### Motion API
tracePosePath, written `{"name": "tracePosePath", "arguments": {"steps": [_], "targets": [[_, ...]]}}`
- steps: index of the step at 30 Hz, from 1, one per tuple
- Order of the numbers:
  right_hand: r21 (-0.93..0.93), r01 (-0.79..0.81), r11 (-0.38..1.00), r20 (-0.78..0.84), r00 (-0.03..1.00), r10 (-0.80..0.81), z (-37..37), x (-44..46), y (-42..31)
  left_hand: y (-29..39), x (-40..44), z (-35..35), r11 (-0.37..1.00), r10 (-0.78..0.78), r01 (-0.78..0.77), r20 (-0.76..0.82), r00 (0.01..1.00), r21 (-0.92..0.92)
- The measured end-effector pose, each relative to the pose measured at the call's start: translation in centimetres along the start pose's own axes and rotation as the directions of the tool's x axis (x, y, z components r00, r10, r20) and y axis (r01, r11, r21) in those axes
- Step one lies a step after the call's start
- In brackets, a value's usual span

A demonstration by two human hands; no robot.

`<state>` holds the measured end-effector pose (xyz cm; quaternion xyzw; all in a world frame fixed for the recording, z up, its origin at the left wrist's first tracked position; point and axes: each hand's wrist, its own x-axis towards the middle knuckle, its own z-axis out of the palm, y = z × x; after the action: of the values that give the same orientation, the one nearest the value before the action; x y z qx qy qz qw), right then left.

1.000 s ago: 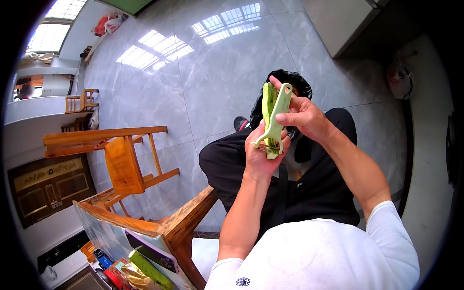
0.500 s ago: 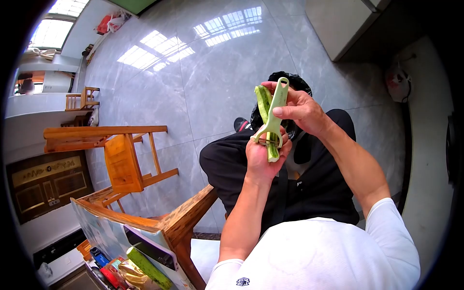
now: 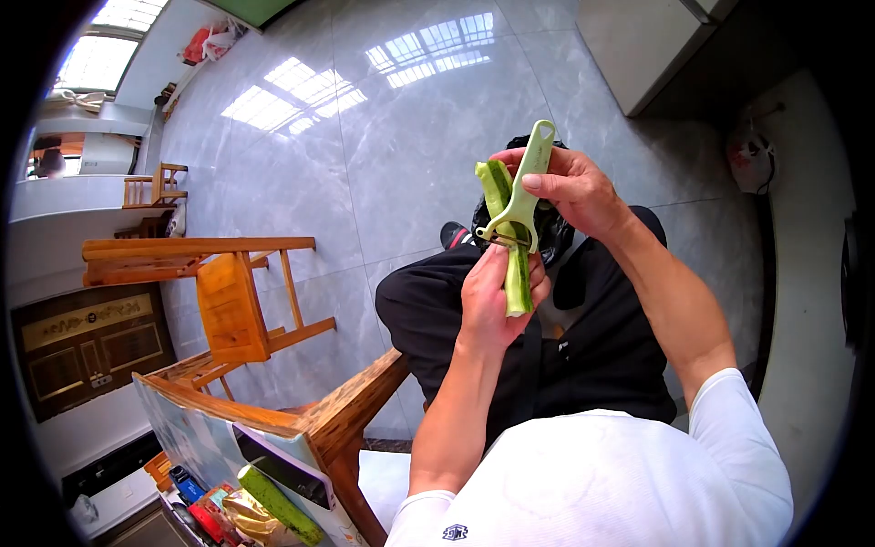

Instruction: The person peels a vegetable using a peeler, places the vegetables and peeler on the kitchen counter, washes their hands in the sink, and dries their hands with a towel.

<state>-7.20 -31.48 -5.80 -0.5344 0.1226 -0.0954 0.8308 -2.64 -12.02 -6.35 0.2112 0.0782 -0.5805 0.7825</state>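
Note:
My left hand point(image 3: 483, 305) is wrapped round the lower part of a partly peeled cucumber point(image 3: 518, 290), with pale stripes beside dark green skin. In my right hand point(image 3: 583, 191) is a light green Y-shaped peeler point(image 3: 529, 193), pinched between thumb and fingers. Its blade lies across the middle of the cucumber, just above my left fingers. Behind the peeler, the cucumber's far end sticks up at a slant near my right fingertips. Below both hands, a black plastic bag point(image 3: 553, 239) opens between my knees, its inside mostly hidden.
On a table point(image 3: 351, 406) at lower left lie a phone point(image 3: 283, 465), an unpeeled cucumber point(image 3: 278, 504) and several small packages. Beyond it stands a wooden chair point(image 3: 232, 310) on the grey tiled floor. A pale cabinet point(image 3: 638, 55) is at upper right.
The peeler has moved up along the cucumber, away from my body, together with my right hand. The cucumber's near end now shows further below my left fingers, with a paler face turned up.

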Motion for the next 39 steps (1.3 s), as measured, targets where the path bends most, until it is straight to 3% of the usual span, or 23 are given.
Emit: {"name": "tracePosePath", "arguments": {"steps": [5, 18, 25, 31, 34, 37, 39], "targets": [[0.152, 0.069, 0.986, -0.023, 0.998, -0.067, 0.9, 0.2, -0.2, 0.3, -0.4, 0.9, 0.997, 0.004, -0.001, -0.047, 0.999, 0.073], [0.186, 0.029, 0.982, -0.001, 1.0, -0.029, -0.2, 0.2, 0.2, 0.5, -0.6, -0.1, 0.997, -0.073, 0.072, 0.057, 0.996, 0.023], [0.236, 0.022, 0.971, 0.041, 0.999, -0.032, -0.3, 0.5, 0.4, 0.5, -1.7, 0.7, 0.999, -0.033, 0.034, -0.042, 0.999, 0.038], [0.263, -0.002, 0.965, 0.035, 0.999, -0.008, -0.1, 0.4, 0.2, 1.1, -1.9, 0.3, 0.995, -0.097, 0.096, 0.06, 0.993, 0.021], [0.249, -0.016, 0.968, 0.025, 1.0, 0.011, 0.2, 0.2, 0.4, 1.5, -0.9, 0.1, 0.984, -0.05, 0.054, -0.026, 0.998, 0.168], [0.236, -0.013, 0.972, 0.013, 1.0, 0.01, 0.5, 0.2, 0.1, 1.9, -0.2, 0.3, 0.94, 0.065, -0.07, 0.025, 0.998, 0.333], [0.232, 0.001, 0.973, 0.001, 1.0, -0.001, 0.4, 0.3, -0.2, 1.7, 0.0, 0.3, 0.943, 0.07, -0.086, 0.062, 0.996, 0.323]]}}
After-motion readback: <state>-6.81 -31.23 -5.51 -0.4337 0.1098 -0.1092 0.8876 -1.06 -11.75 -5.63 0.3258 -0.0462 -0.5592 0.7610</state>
